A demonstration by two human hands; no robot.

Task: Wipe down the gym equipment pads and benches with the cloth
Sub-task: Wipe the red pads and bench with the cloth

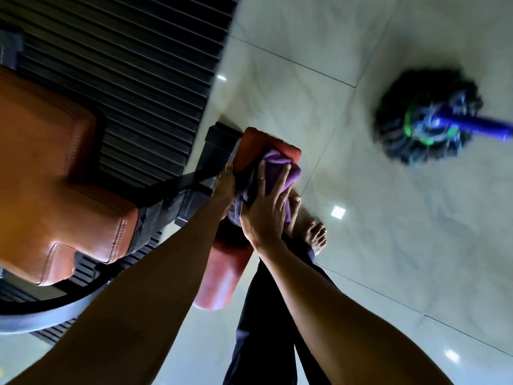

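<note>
One crumpled purple cloth (278, 165), flat right hand (263, 215), cylindrical pad (268, 143)

Left: seat pad (55, 190) over ribbed mat (125, 65). Right of it, 2 rollers: far roller pad (268, 144), near roller pad (224, 276). On far roller pad: cloth (277, 168), right hand (266, 209) flat on cloth, left hand (226, 184) at its left edge. Far right, well apart: mop head (427, 118) on floor (388, 245).

Pale, glossy tiled floor (388, 259) with dark grout lines. A black ribbed mat (125, 65) covers its left part, beneath the orange-padded equipment (55, 176). A dark mop head (410, 140) rests on the tiles at right; a bare foot (315, 234) stands near centre.
</note>
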